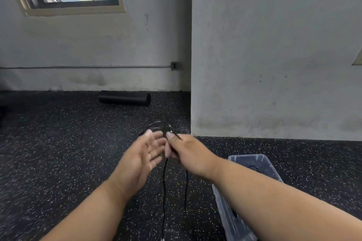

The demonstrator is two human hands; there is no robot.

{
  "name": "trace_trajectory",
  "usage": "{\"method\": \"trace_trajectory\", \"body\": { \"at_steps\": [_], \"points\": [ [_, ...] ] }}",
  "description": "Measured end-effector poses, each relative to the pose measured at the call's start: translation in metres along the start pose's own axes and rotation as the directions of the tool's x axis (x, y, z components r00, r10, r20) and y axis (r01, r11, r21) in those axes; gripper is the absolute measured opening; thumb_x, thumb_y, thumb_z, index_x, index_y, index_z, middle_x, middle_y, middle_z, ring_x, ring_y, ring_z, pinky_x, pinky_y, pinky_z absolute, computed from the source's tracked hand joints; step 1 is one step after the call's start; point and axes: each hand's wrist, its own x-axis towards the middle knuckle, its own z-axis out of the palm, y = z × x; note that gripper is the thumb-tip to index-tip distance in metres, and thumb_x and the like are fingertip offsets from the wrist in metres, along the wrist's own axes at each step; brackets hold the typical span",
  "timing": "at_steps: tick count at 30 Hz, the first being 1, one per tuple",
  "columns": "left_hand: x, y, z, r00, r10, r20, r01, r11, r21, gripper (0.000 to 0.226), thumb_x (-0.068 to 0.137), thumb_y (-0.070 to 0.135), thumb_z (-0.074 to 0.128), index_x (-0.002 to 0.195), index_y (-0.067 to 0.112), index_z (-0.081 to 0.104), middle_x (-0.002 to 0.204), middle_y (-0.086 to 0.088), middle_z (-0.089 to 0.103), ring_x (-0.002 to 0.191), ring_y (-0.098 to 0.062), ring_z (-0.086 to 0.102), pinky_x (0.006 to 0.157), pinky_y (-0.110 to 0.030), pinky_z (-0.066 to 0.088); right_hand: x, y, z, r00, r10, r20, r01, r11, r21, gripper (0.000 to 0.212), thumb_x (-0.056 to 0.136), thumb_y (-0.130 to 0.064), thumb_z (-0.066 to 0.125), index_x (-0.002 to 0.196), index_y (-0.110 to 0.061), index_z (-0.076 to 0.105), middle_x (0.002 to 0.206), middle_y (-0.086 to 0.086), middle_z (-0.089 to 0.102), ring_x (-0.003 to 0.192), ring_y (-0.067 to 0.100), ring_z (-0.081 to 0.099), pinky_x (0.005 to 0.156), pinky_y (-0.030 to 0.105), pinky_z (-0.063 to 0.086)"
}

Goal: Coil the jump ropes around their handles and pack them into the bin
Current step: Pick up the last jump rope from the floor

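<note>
My right hand grips the black handles of a jump rope in front of me, fingers curled round them. Two thin black strands hang from that grip down to the speckled floor. A small loop of the rope arcs above the fingertips. My left hand is blurred, palm turned toward the right hand, fingers straight and spread, right beside the loop; whether it touches the rope I cannot tell. A clear plastic bin sits on the floor at the lower right, partly hidden by my right forearm, with something dark inside it.
A black foam roller lies against the far wall. A grey concrete column juts out close on the right, just behind the bin. Dark speckled rubber floor stretches to the left.
</note>
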Motion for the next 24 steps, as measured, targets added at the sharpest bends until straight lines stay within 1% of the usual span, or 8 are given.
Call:
{"method": "trace_trajectory", "body": {
  "at_steps": [2, 6, 9, 12, 15, 18, 22, 24],
  "points": [
    [-0.003, -0.022, 0.006, 0.988, -0.119, 0.094, 0.098, 0.974, 0.204, 0.049, 0.089, 0.066, 0.053, 0.133, 0.046, 0.06, 0.14, 0.016, 0.066, 0.137, -0.01, 0.054, 0.117, -0.041, 0.035, 0.004, -0.008, -0.009, 0.999, -0.036, -0.028, 0.038, 0.999, 0.038, 0.061, 0.112, -0.05, 0.032, 0.079, -0.014, 0.069, 0.058, -0.009, 0.058, 0.056, 0.001, 0.05, 0.065, 0.024, 0.043],
    [-0.004, -0.064, 0.021, 0.928, -0.318, 0.195, 0.219, 0.888, 0.405, 0.065, 0.078, 0.059, 0.078, 0.136, 0.038, 0.059, 0.133, 0.021, 0.067, 0.136, -0.004, 0.054, 0.109, -0.028, 0.041, 0.007, -0.02, -0.01, 0.993, -0.093, -0.078, 0.104, 0.983, 0.152, 0.065, 0.11, -0.056, 0.031, 0.07, -0.02, 0.069, 0.053, -0.014, 0.045, 0.055, 0.007, 0.042, 0.067, 0.034, 0.037],
    [-0.013, -0.079, 0.036, 0.925, -0.341, 0.166, 0.177, 0.775, 0.607, 0.02, 0.105, 0.047, 0.057, 0.117, 0.034, 0.068, 0.128, 0.009, 0.07, 0.119, 0.001, 0.06, 0.104, -0.02, 0.044, 0.009, -0.034, -0.009, 0.995, -0.085, -0.061, 0.103, 0.897, 0.429, 0.062, 0.11, -0.056, 0.032, 0.074, -0.015, 0.062, 0.059, 0.0, 0.034, 0.057, 0.016, 0.032, 0.06, 0.033, 0.034],
    [-0.018, -0.087, 0.035, 0.948, -0.3, 0.11, 0.142, 0.703, 0.697, 0.054, 0.103, 0.064, 0.03, 0.089, 0.034, 0.072, 0.117, 0.01, 0.074, 0.117, 0.0, 0.062, 0.116, -0.037, 0.042, 0.015, -0.039, -0.014, 0.993, -0.045, -0.105, 0.098, 0.802, 0.589, 0.057, 0.111, -0.054, 0.033, 0.081, -0.016, 0.064, 0.062, 0.0, 0.043, 0.056, 0.013, 0.037, 0.06, 0.029, 0.035],
    [-0.015, -0.08, 0.03, 0.978, -0.209, 0.015, 0.157, 0.781, 0.605, 0.068, 0.099, 0.071, 0.026, 0.082, 0.024, 0.072, 0.1, -0.001, 0.076, 0.103, -0.011, 0.071, 0.103, -0.044, 0.055, 0.02, -0.032, -0.021, 0.981, 0.021, -0.193, 0.085, 0.846, 0.526, 0.055, 0.11, -0.055, 0.033, 0.103, -0.019, 0.074, 0.081, 0.002, 0.065, 0.074, 0.014, 0.055, 0.071, 0.031, 0.044],
    [-0.006, -0.053, 0.035, 0.993, -0.101, -0.066, 0.12, 0.894, 0.432, 0.064, 0.105, 0.058, 0.028, 0.083, 0.008, 0.062, 0.088, -0.006, 0.076, 0.095, -0.017, 0.077, 0.093, -0.045, 0.062, 0.022, -0.006, -0.024, 0.984, 0.086, -0.159, 0.0, 0.879, 0.477, 0.056, 0.106, -0.064, 0.035, 0.116, -0.025, 0.074, 0.095, 0.002, 0.069, 0.086, 0.016, 0.06, 0.08, 0.035, 0.045],
    [0.005, -0.025, 0.038, 0.995, 0.023, -0.097, 0.004, 0.965, 0.263, 0.056, 0.108, 0.053, 0.031, 0.094, 0.009, 0.062, 0.083, -0.011, 0.069, 0.089, -0.029, 0.076, 0.085, -0.057, 0.063, 0.014, 0.032, -0.017, 0.985, 0.078, 0.151, -0.137, 0.891, 0.433, 0.043, 0.102, -0.043, 0.047, 0.111, -0.008, 0.07, 0.089, 0.009, 0.064, 0.079, 0.021, 0.057, 0.086, 0.045, 0.044],
    [0.008, -0.018, 0.034, 0.994, 0.002, -0.112, 0.011, 0.993, 0.12, 0.054, 0.104, 0.058, 0.036, 0.085, 0.019, 0.067, 0.077, -0.013, 0.066, 0.076, -0.034, 0.071, 0.075, -0.054, 0.063, 0.007, 0.047, -0.005, 0.94, 0.099, 0.325, -0.231, 0.887, 0.399, 0.035, 0.096, -0.04, 0.051, 0.107, -0.013, 0.07, 0.092, 0.002, 0.067, 0.088, 0.02, 0.058, 0.092, 0.047, 0.044]
  ]
}}
